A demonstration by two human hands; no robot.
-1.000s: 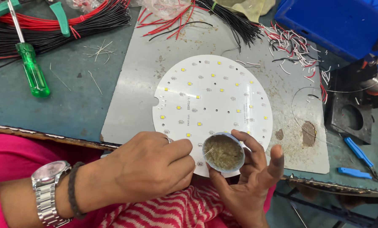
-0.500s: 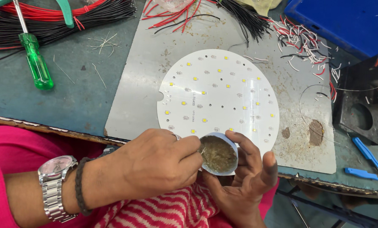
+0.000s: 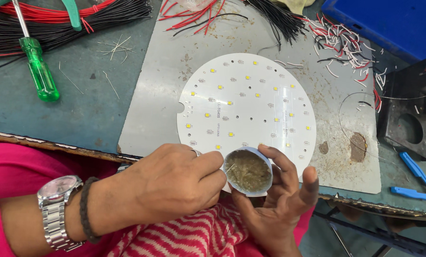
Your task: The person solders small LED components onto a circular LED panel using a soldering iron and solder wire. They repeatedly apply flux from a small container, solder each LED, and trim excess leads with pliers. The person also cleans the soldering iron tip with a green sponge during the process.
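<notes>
My right hand is palm up at the table's near edge and cups a small round tin filled with brownish paste. My left hand, with a metal watch and a dark band on the wrist, is shut in a pinch on a thin wire whose tip dips into the paste at the tin's left rim. Just beyond both hands a round white LED board with several small yellow chips lies flat on a grey metal sheet.
A green-handled screwdriver lies at the left beside bundles of black and red wires. Cut wire scraps litter the back right by a blue box. A black fixture and a blue tool sit at right.
My left hand's fingertips have edged closer to the tin's rim. The right hand still cups the tin in about the same place.
</notes>
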